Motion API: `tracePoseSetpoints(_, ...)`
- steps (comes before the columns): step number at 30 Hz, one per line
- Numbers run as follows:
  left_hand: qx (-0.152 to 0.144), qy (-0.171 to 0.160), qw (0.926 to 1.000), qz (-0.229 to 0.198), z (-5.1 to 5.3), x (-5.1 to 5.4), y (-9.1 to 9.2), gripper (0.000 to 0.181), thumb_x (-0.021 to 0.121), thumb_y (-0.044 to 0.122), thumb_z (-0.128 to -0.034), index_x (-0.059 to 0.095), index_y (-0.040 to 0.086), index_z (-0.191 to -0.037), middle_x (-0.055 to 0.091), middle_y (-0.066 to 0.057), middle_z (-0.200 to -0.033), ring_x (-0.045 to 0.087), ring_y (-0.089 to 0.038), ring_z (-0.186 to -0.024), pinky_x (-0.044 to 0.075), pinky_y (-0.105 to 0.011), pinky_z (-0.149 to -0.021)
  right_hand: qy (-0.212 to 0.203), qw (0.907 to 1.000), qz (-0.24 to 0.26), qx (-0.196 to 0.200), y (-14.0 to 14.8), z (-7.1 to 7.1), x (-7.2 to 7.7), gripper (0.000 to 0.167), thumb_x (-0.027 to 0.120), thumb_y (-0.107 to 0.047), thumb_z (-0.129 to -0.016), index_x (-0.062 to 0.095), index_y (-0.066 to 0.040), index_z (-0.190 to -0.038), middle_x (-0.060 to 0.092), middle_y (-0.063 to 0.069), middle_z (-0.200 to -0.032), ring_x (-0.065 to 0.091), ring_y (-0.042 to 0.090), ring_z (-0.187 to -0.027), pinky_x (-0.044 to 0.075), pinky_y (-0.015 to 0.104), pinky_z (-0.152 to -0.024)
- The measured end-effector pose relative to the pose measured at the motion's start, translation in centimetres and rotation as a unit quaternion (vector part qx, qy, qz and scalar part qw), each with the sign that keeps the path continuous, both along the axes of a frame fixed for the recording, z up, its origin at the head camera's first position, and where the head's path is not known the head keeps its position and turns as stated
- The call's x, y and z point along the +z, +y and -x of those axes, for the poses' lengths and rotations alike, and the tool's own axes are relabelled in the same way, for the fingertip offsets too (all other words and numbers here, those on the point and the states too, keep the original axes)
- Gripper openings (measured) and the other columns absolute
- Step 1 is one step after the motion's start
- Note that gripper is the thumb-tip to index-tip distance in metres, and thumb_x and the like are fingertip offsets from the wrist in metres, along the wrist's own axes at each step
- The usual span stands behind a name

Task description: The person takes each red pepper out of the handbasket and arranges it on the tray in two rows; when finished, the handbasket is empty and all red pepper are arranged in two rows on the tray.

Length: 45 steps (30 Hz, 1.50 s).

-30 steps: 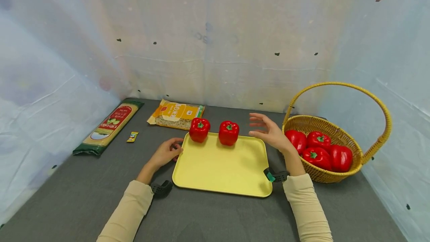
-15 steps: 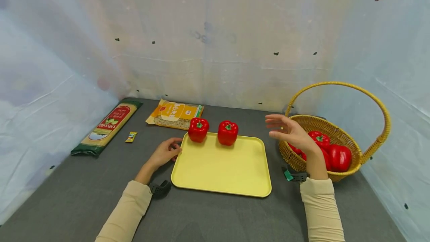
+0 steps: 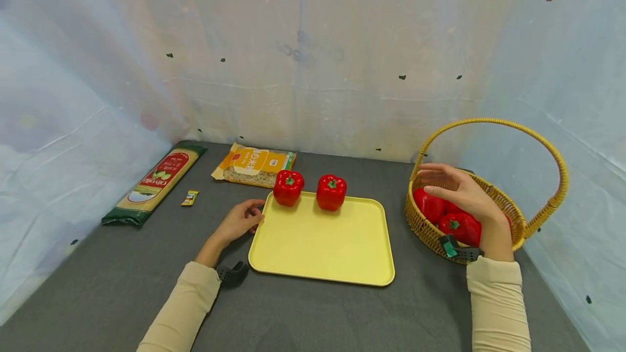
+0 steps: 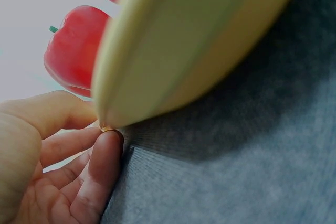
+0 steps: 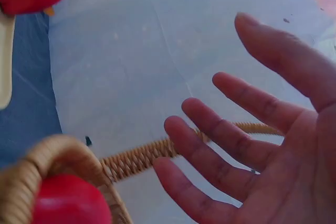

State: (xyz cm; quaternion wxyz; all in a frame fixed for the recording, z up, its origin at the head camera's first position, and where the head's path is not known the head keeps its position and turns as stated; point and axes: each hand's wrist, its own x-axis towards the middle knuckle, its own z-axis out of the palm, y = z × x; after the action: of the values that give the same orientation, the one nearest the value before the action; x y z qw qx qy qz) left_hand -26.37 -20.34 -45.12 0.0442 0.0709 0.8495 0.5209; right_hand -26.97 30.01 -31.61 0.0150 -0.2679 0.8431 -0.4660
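Observation:
My left hand [image 3: 240, 221] pinches the left rim of a yellow tray [image 3: 323, 243]; in the left wrist view its fingertips meet at the edge of the tray [image 4: 157, 51]. On the tray's far edge sit two red bell peppers, a left one [image 3: 288, 188] and a right one [image 3: 331, 193]. Over a wicker basket [image 3: 415, 219] hovers my right hand [image 3: 464, 194], fingers spread and holding nothing. Red bell peppers [image 3: 458, 227] lie inside, partly hidden by that hand and wrist. The right wrist view shows the open palm beside the basket handle [image 5: 142, 156].
Behind the tray lies an orange-yellow food packet [image 3: 254, 166]. A long green-ended noodle packet [image 3: 156, 182] is at the far left, with a small yellow sachet [image 3: 189, 198] beside it. The basket's tall handle [image 3: 494, 120] arches upward at the right, near the plastic-sheet wall.
My right hand has moved right, from beside the tray's far right corner to over the basket, with its fingers still extended. My left hand has stayed at the tray's rim.

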Motion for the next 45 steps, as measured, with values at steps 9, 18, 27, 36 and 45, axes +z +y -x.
tracePoseSetpoints(9, -0.002, 0.002, 1.0, 0.001, 0.1, 0.0, -0.1, 0.043, 0.059, 0.012, -0.0914, 0.047, 0.0, -0.13, 0.054, -0.013, -0.09, 0.054, -0.018, -0.063, 0.05, -0.03, -0.056, -0.009, 0.9979, -0.039, -0.05, 2.2, -0.1, 1.3, 0.046, 0.056, -0.016, -0.094, 0.042, -0.013, -0.137, 0.051, 0.003, -0.129, 0.05, 0.019, -0.117, 0.045, 0.018, -0.082)
tracePoseSetpoints(18, 0.002, -0.002, 1.0, 0.0, 0.0, 0.0, -0.1, 0.043, 0.06, 0.012, -0.0909, 0.048, 0.0, -0.13, 0.054, -0.013, -0.089, 0.054, -0.019, -0.063, 0.05, -0.03, -0.056, -0.005, 0.9929, -0.051, -0.107, 4.1, 0.9, 1.0, 0.044, 0.057, -0.023, -0.094, 0.044, -0.015, -0.135, 0.05, -0.005, -0.127, 0.05, 0.004, -0.109, 0.049, 0.021, -0.077)
tracePoseSetpoints(27, 0.004, -0.001, 1.0, -0.007, -0.1, 0.0, 0.0, 0.043, 0.06, 0.012, -0.0906, 0.048, -0.001, -0.13, 0.054, -0.013, -0.089, 0.054, -0.019, -0.063, 0.05, -0.031, -0.056, -0.002, 0.9907, -0.03, -0.133, 5.7, 2.0, -0.4, 0.046, 0.058, -0.025, -0.093, 0.045, -0.015, -0.136, 0.05, -0.014, -0.125, 0.05, 0.001, -0.109, 0.05, 0.022, -0.078)
tracePoseSetpoints(36, -0.002, 0.004, 1.0, -0.001, 0.2, -0.2, -0.1, 0.042, 0.059, 0.011, -0.0912, 0.048, -0.001, -0.13, 0.054, -0.013, -0.089, 0.054, -0.019, -0.063, 0.05, -0.03, -0.056, 0.008, 0.9866, -0.032, -0.16, 6.9, 2.9, -2.1, 0.052, 0.06, -0.024, -0.092, 0.041, -0.016, -0.14, 0.046, -0.009, -0.129, 0.047, 0.01, -0.117, 0.047, 0.014, -0.075)
tracePoseSetpoints(45, 0.002, -0.001, 1.0, 0.008, 0.2, -0.2, -0.1, 0.041, 0.058, 0.013, -0.0912, 0.048, 0.001, -0.13, 0.053, -0.012, -0.09, 0.055, -0.02, -0.066, 0.051, -0.031, -0.057, -0.04, 0.9808, -0.101, -0.162, 7.6, 3.3, -3.1, 0.071, 0.062, -0.031, -0.09, 0.026, -0.001, -0.144, 0.032, 0.027, -0.141, 0.031, 0.044, -0.127, 0.045, 0.028, -0.082)
